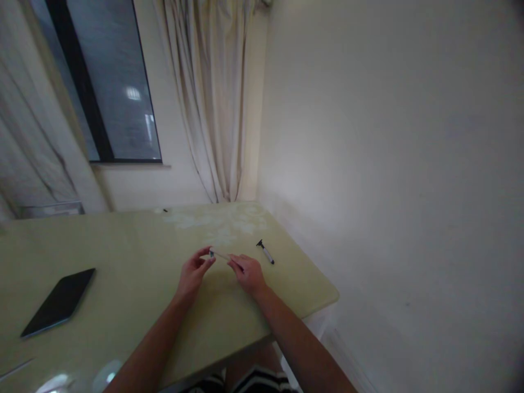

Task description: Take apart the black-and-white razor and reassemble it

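Both my hands meet over the pale green table [135, 256], pinching a small slim pale stick-like object [220, 254] between them. My left hand [194, 273] grips its left end, which has a small dark tip. My right hand [248, 272] pinches its right end. What the object is I cannot make out. Just right of my hands a short pen-like item [266, 252] with a black cap lies on the table.
A dark tablet or phone [59, 301] lies flat at the table's left. A curtain [213, 98] hangs in the corner beside a dark window [110, 82]. A white wall runs along the right, close to the table's right edge [323, 284].
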The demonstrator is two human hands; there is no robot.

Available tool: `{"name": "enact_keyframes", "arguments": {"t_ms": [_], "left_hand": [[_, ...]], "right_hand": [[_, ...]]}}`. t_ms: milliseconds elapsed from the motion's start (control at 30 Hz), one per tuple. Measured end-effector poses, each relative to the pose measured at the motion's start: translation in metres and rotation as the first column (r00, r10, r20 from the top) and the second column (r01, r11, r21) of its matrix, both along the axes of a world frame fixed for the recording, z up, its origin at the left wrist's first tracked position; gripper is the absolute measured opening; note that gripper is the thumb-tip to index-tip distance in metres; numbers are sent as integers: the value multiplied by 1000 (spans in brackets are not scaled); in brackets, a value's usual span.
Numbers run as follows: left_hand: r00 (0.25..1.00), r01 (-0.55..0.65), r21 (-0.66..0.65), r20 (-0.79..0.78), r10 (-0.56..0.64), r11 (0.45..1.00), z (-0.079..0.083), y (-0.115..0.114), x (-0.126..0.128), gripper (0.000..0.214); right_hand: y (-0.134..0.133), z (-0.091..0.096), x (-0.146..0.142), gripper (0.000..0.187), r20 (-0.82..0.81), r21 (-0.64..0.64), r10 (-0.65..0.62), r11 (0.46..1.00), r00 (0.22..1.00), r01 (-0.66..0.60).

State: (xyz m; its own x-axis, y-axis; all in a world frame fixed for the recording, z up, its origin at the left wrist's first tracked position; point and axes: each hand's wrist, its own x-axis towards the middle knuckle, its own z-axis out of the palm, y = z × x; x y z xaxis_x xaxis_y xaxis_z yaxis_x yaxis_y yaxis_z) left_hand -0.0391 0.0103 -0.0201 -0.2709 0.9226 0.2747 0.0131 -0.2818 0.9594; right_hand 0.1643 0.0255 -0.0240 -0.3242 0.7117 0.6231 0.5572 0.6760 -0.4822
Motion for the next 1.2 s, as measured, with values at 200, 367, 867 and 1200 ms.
{"name": "enact_keyframes", "arguments": {"t_ms": [200, 367, 867, 1200], "left_hand": [[999, -14, -3, 37, 15, 1000, 9, -4, 3, 76], [1000, -21, 4, 21, 21, 1000, 7, -3, 3, 74], [1000, -6, 1, -3, 6, 1000, 9, -6, 2, 71], [1000, -10, -3, -6, 10, 1000, 3, -2, -2, 72]], "right_hand": [[3, -1, 1, 38, -20, -14, 39, 999, 999, -40], [2, 0, 1, 37, -22, -22, 27, 999, 999, -27], [3, 0, 0, 39, -22, -38, 17, 999, 1000, -17], [1, 1, -1, 36, 36, -42, -58, 997, 998, 60]]}}
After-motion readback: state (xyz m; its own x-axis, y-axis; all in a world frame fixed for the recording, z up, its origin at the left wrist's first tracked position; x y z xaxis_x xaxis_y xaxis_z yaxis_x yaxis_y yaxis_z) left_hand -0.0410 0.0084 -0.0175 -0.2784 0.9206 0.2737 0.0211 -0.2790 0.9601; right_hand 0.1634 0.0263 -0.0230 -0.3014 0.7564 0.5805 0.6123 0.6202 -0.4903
